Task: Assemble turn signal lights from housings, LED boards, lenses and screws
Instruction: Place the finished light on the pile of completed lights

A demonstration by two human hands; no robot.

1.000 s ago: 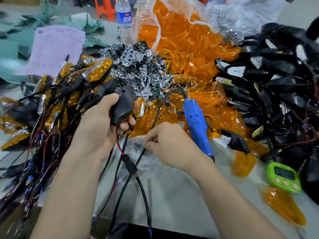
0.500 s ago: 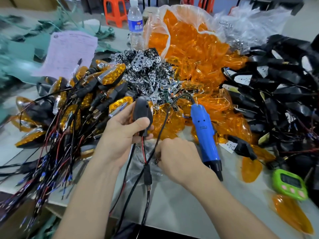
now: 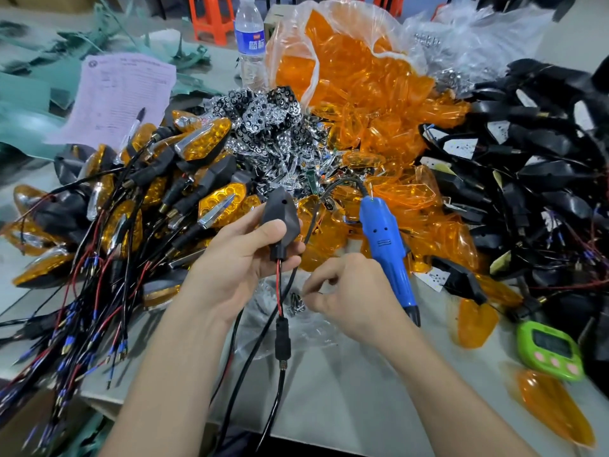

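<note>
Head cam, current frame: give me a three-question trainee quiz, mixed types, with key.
1. True or false: the left hand grips a black housing with wires hanging below it.
2. The fingertips of the right hand are nearest to: A) water bottle B) screws C) green timer.
3. Short answer: what colour is the electric screwdriver beside the right hand?
Key: 1 true; 2 B; 3 blue.
</note>
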